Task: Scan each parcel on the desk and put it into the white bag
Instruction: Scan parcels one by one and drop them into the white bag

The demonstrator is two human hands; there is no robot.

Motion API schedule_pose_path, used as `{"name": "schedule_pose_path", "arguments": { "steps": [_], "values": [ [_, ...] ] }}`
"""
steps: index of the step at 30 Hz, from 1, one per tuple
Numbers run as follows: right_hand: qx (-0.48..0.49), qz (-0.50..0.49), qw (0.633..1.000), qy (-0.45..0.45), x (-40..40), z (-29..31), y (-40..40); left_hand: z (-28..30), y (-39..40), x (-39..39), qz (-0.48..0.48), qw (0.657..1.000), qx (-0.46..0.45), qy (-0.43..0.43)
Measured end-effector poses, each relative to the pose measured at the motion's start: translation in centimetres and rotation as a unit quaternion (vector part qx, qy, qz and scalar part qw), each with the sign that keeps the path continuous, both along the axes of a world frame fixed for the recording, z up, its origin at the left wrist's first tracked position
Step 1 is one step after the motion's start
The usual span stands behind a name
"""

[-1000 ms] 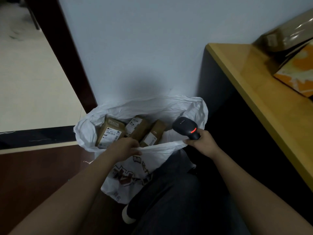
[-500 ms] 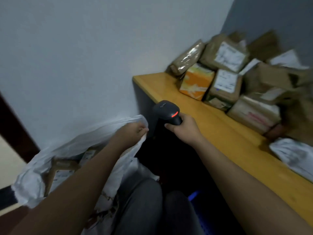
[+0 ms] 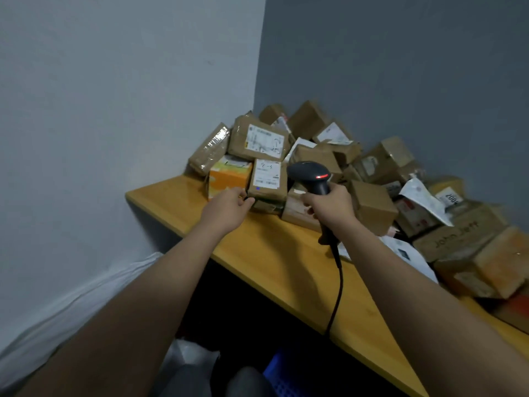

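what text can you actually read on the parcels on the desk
"John Jeff": printed on the long brown carton at right.
"2007", seen upside down, uncertain: label on a small box.
Handwritten marks on the white label of the parcel by the left hand: unreadable.
Other labels: too blurred.

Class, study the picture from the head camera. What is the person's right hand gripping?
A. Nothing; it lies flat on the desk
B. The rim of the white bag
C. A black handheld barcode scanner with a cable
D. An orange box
C: the right hand is curled round the handle of the black barcode scanner, whose red light glows and whose cable hangs down over the desk edge.
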State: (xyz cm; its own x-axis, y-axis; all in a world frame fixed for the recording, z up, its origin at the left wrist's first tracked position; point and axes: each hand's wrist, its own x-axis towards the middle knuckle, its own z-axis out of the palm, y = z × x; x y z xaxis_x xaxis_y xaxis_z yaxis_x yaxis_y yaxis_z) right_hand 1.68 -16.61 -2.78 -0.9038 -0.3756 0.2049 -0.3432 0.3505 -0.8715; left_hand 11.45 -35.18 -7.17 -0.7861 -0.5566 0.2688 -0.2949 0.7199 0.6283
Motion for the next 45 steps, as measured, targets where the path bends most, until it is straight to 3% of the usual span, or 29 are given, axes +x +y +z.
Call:
{"name": "schedule_pose_path", "arguments": {
  "steps": [11,16,22,27,33,45],
  "values": [
    [-0.06,-0.097,0.993,0.003,-10.2,3.0,0.1,4.8,0.6,-12.5,-0.036,0.999,-0.032,-0.001],
    [-0.108,-0.112,0.987,-0.05,-14.4,3.4,1.2,5.0,3.0,-18.5,-0.098,0.99,0.103,0.006],
    [-0.111,-0.084,0.98,-0.141,-17.2,3.7,-1.4,2.1,1.9,-24.9,-0.06,0.974,0.218,0.01],
    [-0.146,-0.064,0.975,-0.152,-17.8,2.5,-2.0,3.6,3.0,-22.8,-0.054,0.964,0.257,0.036],
    [-0.229,-0.042,0.967,-0.101,-15.0,3.5,0.2,5.4,3.0,-18.5,-0.069,0.923,0.358,0.122],
    [-0.161,0.067,0.979,-0.111,-3.5,-0.5,2.4,2.6,6.7,-5.9,0.005,0.932,0.358,0.06]
  ]
}}
